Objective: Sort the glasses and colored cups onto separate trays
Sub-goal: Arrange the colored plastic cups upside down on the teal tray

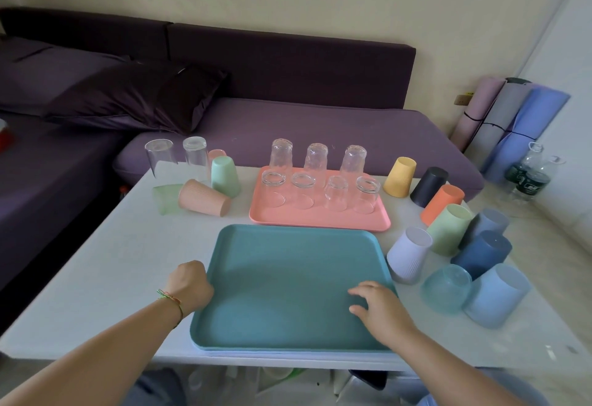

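An empty teal tray (288,277) lies at the table's front. My left hand (191,284) grips its left rim with curled fingers. My right hand (378,306) rests on its right side, fingers relaxed. Behind it, a pink tray (320,218) holds several clear glasses (304,191) standing upside down. Two more clear glasses (179,157) stand at the table's far left. By them are a mint cup (225,176), a pink cup (203,198) on its side and a green cup (165,199) on its side. Several colored cups crowd the right: yellow (399,177), orange (443,202), lavender (408,255), light blue (496,296).
The white table (128,261) stands against a purple sofa (320,130) with a dark pillow (137,98). Rolled mats (506,123) lean on the wall at right, with water bottles (528,174) on the floor beside them. The table's front edge runs just below the teal tray.
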